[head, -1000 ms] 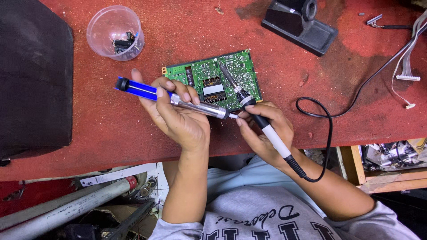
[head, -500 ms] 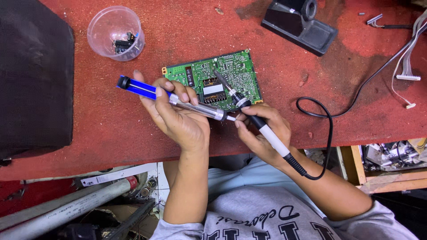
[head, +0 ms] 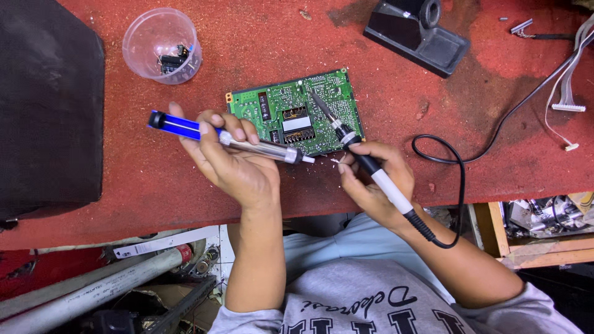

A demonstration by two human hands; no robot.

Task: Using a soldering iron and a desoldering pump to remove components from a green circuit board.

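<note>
One green circuit board [head: 294, 114] lies flat on the red table [head: 260, 49], and you hold two tools. Your left hand [head: 232, 161] is wrapped around the blue-and-silver desoldering pump [head: 229, 139], whose tip lies at the board's near edge. Your right hand [head: 374, 182] is closed on the soldering iron [head: 365, 161], whose tip is over the board. One clear plastic cup [head: 162, 44] holds small dark parts (count unreadable). One black stand [head: 416, 34] sits well apart.

Bare red mat [head: 154, 185] lies left of the circuit board [head: 297, 114] — the cup [head: 162, 44] and stand [head: 417, 34], perhaps the cable [head: 455, 167], crowd elsewhere.
</note>
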